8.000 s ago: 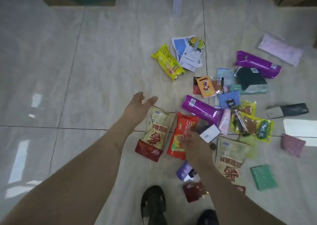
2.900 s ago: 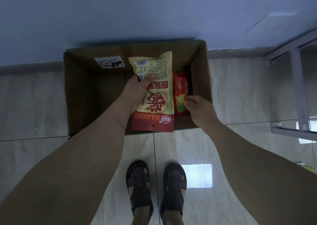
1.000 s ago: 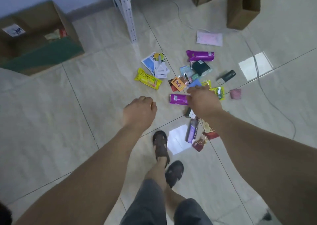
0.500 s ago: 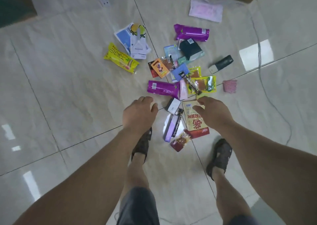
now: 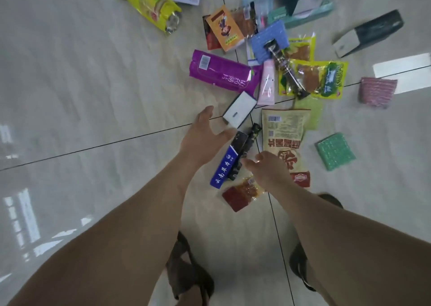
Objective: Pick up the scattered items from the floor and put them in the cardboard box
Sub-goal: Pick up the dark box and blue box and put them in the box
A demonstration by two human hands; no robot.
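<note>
Glossy grey floor tiles (image 5: 81,96) carry the litter, and both hands, left hand (image 5: 203,135) and right hand (image 5: 268,168), reach down empty with fingers spread beside the long blue printed carton (image 5: 225,164), seemingly light and stiff, best pinched across its long edges.

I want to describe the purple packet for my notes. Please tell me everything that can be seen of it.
The purple packet is a long, glossy pouch that looks like plastic film, with white printed characters and a white barcode label near its left end. It lies flat on the floor, tilted slightly, and appears sealed. Its right end meets the pink tube, and the white box lies at its lower right corner. No hand touches it.
</note>
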